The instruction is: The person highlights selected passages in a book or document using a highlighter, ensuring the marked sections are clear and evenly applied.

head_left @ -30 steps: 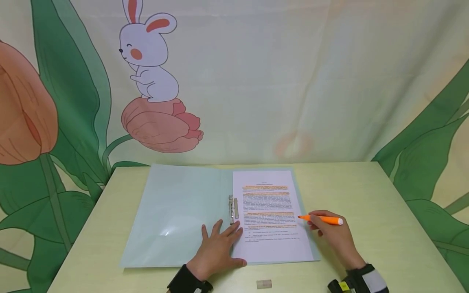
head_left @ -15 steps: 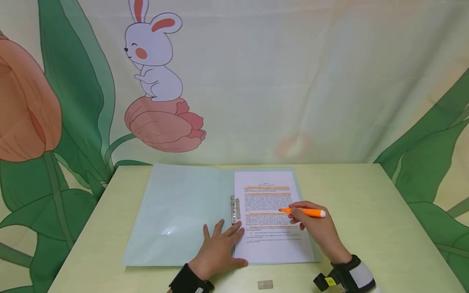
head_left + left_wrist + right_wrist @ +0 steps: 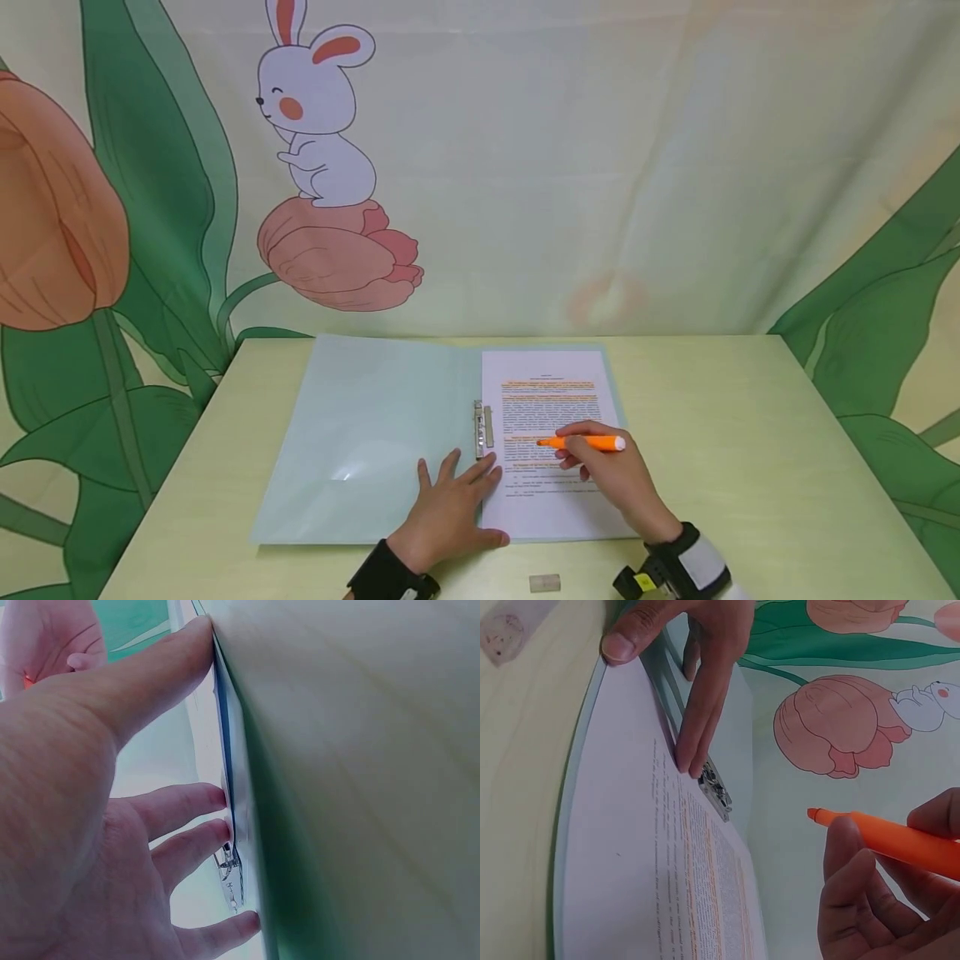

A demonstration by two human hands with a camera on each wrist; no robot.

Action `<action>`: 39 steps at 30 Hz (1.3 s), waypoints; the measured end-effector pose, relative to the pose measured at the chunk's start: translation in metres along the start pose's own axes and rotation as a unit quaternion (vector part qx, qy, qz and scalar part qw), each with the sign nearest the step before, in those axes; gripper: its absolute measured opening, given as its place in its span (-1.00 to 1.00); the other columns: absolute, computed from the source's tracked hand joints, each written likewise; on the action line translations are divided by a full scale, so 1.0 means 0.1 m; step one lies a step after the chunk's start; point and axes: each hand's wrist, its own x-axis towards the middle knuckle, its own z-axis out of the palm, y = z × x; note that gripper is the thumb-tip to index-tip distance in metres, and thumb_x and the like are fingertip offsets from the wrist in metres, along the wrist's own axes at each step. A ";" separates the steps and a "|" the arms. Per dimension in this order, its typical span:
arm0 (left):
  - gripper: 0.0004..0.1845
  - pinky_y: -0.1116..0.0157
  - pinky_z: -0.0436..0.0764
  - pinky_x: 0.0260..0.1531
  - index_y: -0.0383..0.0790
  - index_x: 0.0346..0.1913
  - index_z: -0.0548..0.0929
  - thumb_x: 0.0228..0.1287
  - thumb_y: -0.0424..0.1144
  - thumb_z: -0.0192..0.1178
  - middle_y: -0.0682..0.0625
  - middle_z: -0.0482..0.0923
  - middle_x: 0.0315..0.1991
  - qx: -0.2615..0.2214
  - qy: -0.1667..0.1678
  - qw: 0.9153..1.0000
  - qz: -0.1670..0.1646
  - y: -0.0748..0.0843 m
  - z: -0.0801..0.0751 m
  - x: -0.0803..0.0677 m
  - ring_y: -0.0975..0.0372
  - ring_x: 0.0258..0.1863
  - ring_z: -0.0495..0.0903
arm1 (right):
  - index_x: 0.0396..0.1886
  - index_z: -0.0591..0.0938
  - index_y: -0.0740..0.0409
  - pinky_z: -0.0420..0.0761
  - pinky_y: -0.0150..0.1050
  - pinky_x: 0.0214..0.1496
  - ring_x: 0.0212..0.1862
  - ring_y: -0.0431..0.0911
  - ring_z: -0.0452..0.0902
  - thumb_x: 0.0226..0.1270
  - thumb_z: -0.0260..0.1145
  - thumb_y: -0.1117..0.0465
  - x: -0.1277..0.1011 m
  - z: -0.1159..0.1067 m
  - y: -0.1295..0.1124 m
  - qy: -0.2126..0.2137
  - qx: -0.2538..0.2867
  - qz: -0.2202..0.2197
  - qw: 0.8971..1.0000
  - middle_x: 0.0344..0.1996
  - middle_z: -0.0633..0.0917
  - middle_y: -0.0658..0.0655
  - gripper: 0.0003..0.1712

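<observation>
One folder [image 3: 360, 442], one sheet [image 3: 551, 500], one highlighter [image 3: 588, 442], one eraser [image 3: 544, 582]

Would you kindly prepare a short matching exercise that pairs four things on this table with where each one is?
Things:
1. orange highlighter
2. left hand
3. metal clip
4. small eraser

Places:
A. at the folder's spine, beside the printed page
B. on the bare table, near its front edge
C. held in the right hand over the text
D. flat across the folder and the page's left edge

Pairs: 1-C, 2-D, 3-A, 4-B
</observation>
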 end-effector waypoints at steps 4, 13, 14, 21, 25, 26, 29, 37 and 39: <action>-0.04 -0.54 -0.01 0.22 0.02 0.40 0.43 -0.10 0.35 0.39 0.11 0.26 0.50 0.001 0.000 1.000 0.001 0.00 -0.01 0.00 -0.25 0.46 0.13 | -0.14 0.73 0.10 0.58 -0.33 -0.43 -0.33 0.09 0.66 0.35 0.26 0.16 0.02 0.09 0.04 -0.011 0.004 -0.010 1.000 -0.39 0.77 0.15 -0.80; -0.03 -0.54 -0.01 0.21 0.03 0.40 0.43 -0.10 0.37 0.39 0.11 0.26 0.50 0.001 -0.002 1.000 0.003 0.01 -0.03 -0.01 -0.25 0.46 0.13 | -0.19 0.75 0.08 0.55 -0.32 -0.47 -0.42 0.00 0.64 0.33 0.27 0.20 0.04 0.27 0.14 -0.031 0.002 -0.017 0.999 -0.47 0.73 0.16 -0.83; -0.04 -0.54 -0.01 0.21 0.03 0.41 0.43 -0.10 0.37 0.38 0.11 0.26 0.50 0.001 -0.002 1.000 0.004 0.00 -0.02 0.00 -0.25 0.47 0.13 | -0.19 0.75 0.08 0.54 -0.33 -0.48 -0.43 -0.01 0.63 0.32 0.28 0.20 0.05 0.29 0.15 -0.032 -0.001 -0.019 0.999 -0.48 0.72 0.15 -0.83; -0.05 -0.54 0.00 0.21 0.04 0.40 0.43 -0.09 0.38 0.37 0.11 0.27 0.49 0.006 -0.001 1.000 0.005 -0.01 0.00 0.01 -0.25 0.46 0.14 | -0.15 0.76 0.13 0.50 -0.34 -0.51 -0.46 -0.04 0.62 0.29 0.28 0.20 0.05 0.38 0.22 -0.034 -0.022 -0.025 0.999 -0.46 0.76 0.13 -0.78; -0.05 -0.54 0.00 0.21 0.04 0.40 0.44 -0.09 0.38 0.37 0.11 0.27 0.49 0.006 -0.003 1.000 0.004 -0.01 0.00 0.01 -0.25 0.46 0.15 | -0.13 0.76 0.12 0.52 -0.33 -0.49 -0.47 -0.06 0.60 0.30 0.28 0.19 0.07 0.40 0.26 -0.037 -0.029 -0.020 0.999 -0.44 0.77 0.13 -0.78; -0.05 -0.54 0.01 0.21 0.04 0.40 0.44 -0.09 0.38 0.37 0.11 0.27 0.49 0.007 -0.004 1.000 0.004 -0.01 0.00 0.01 -0.24 0.46 0.15 | -0.14 0.76 0.11 0.52 -0.33 -0.49 -0.47 -0.07 0.59 0.30 0.29 0.18 0.07 0.41 0.27 -0.038 -0.030 -0.019 0.999 -0.44 0.77 0.13 -0.78; -0.05 -0.53 0.02 0.21 0.03 0.40 0.44 -0.09 0.38 0.37 0.11 0.27 0.49 0.009 -0.006 1.000 0.003 0.00 -0.02 -0.01 -0.23 0.45 0.15 | -0.14 0.76 0.11 0.50 -0.33 -0.50 -0.49 -0.08 0.57 0.29 0.29 0.17 0.07 0.41 0.29 -0.043 -0.029 -0.018 0.999 -0.45 0.77 0.13 -0.77; -0.07 -0.54 0.03 0.20 0.02 0.39 0.46 -0.09 0.35 0.39 0.11 0.28 0.48 0.005 -0.004 1.000 0.004 0.02 -0.06 -0.03 -0.24 0.45 0.15 | -0.11 0.75 0.14 0.47 -0.33 -0.52 -0.53 -0.08 0.51 0.28 0.29 0.18 0.07 0.43 0.32 -0.049 -0.021 -0.021 0.998 -0.50 0.75 0.11 -0.75; -0.07 -0.54 0.03 0.21 0.03 0.39 0.45 -0.08 0.35 0.39 0.11 0.28 0.49 0.006 -0.004 1.000 0.004 0.02 -0.06 -0.03 -0.24 0.45 0.15 | -0.10 0.75 0.14 0.46 -0.34 -0.52 -0.54 -0.09 0.50 0.28 0.29 0.18 0.08 0.44 0.32 -0.048 -0.022 -0.020 0.998 -0.50 0.75 0.11 -0.75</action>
